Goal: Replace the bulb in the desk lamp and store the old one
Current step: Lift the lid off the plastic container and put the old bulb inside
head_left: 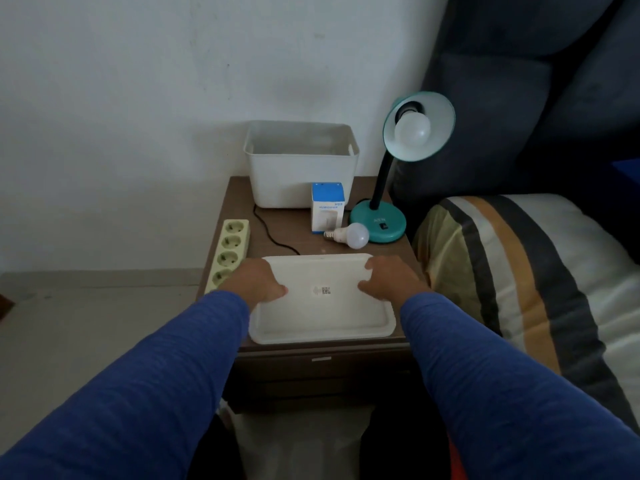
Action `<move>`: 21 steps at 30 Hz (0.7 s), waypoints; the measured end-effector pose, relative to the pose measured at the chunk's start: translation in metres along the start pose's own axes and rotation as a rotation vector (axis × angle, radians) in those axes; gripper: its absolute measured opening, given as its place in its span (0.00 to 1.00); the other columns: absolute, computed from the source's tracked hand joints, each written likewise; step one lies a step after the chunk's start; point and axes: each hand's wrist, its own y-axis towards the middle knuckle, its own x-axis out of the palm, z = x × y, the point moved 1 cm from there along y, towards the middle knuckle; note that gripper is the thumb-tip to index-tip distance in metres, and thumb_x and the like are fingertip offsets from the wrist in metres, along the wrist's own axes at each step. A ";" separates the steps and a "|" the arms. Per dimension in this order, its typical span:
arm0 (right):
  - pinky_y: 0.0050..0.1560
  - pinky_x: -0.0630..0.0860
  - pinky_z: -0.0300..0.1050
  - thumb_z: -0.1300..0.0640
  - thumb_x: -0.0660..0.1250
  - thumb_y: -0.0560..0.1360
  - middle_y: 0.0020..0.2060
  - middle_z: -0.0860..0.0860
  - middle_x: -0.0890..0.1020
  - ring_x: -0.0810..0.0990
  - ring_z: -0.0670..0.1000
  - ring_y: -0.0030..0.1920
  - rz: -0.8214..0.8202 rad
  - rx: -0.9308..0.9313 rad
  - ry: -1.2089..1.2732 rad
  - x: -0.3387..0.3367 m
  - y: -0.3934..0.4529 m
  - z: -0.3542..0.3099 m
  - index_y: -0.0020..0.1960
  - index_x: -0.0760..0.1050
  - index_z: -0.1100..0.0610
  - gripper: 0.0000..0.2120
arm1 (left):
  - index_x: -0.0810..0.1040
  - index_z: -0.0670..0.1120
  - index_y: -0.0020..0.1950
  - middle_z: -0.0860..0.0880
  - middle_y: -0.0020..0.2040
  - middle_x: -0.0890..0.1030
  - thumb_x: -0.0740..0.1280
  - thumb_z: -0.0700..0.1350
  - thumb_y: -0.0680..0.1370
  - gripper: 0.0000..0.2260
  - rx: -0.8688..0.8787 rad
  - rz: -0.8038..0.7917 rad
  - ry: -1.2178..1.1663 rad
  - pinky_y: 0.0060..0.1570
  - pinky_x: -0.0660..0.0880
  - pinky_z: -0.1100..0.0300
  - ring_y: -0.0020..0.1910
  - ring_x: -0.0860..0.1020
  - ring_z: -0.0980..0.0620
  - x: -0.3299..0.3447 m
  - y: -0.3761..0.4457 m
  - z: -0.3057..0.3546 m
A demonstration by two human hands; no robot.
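Note:
A teal desk lamp (379,221) stands at the back right of the brown nightstand (277,233), its shade tilted toward me with a white bulb (412,129) screwed in. A loose white bulb (349,235) lies on its side next to the lamp's base. A small blue and white box (327,206) stands behind that bulb. A white tray (322,320) lies at the front edge. My left hand (258,280) grips its left rim and my right hand (389,278) grips its right rim.
A white plastic bin (301,164) stands at the back against the wall. A pale green power strip (230,251) lies along the left edge, with a black cord (268,233) running across the top. A striped bed (519,268) and dark headboard are on the right.

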 end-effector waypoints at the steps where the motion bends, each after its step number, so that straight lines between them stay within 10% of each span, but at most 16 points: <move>1: 0.61 0.71 0.47 0.48 0.65 0.74 0.66 0.54 0.73 0.72 0.54 0.64 0.067 -0.032 0.067 -0.004 0.006 -0.001 0.69 0.67 0.55 0.25 | 0.69 0.39 0.67 0.41 0.65 0.73 0.65 0.55 0.75 0.27 0.011 0.014 0.020 0.57 0.72 0.57 0.63 0.74 0.44 -0.007 0.005 0.001; 10: 0.69 0.63 0.50 0.53 0.76 0.66 0.71 0.52 0.65 0.64 0.53 0.70 0.342 -0.140 0.635 -0.016 0.062 -0.006 0.73 0.60 0.48 0.40 | 0.74 0.39 0.62 0.42 0.60 0.78 0.63 0.54 0.76 0.22 0.005 0.037 0.196 0.51 0.72 0.59 0.58 0.76 0.44 -0.050 0.065 0.006; 14: 0.70 0.62 0.48 0.55 0.77 0.65 0.70 0.52 0.66 0.64 0.53 0.71 0.303 -0.121 0.665 -0.005 0.087 -0.004 0.72 0.62 0.50 0.41 | 0.79 0.45 0.52 0.46 0.52 0.81 0.62 0.55 0.73 0.16 0.059 0.027 0.242 0.41 0.69 0.61 0.42 0.75 0.49 -0.057 0.093 0.009; 21: 0.69 0.61 0.45 0.54 0.76 0.66 0.68 0.53 0.70 0.66 0.53 0.69 0.239 -0.065 0.538 0.005 0.110 -0.004 0.71 0.64 0.53 0.37 | 0.76 0.41 0.56 0.43 0.55 0.79 0.62 0.60 0.75 0.24 0.017 0.071 0.228 0.46 0.71 0.60 0.52 0.77 0.46 -0.061 0.117 0.022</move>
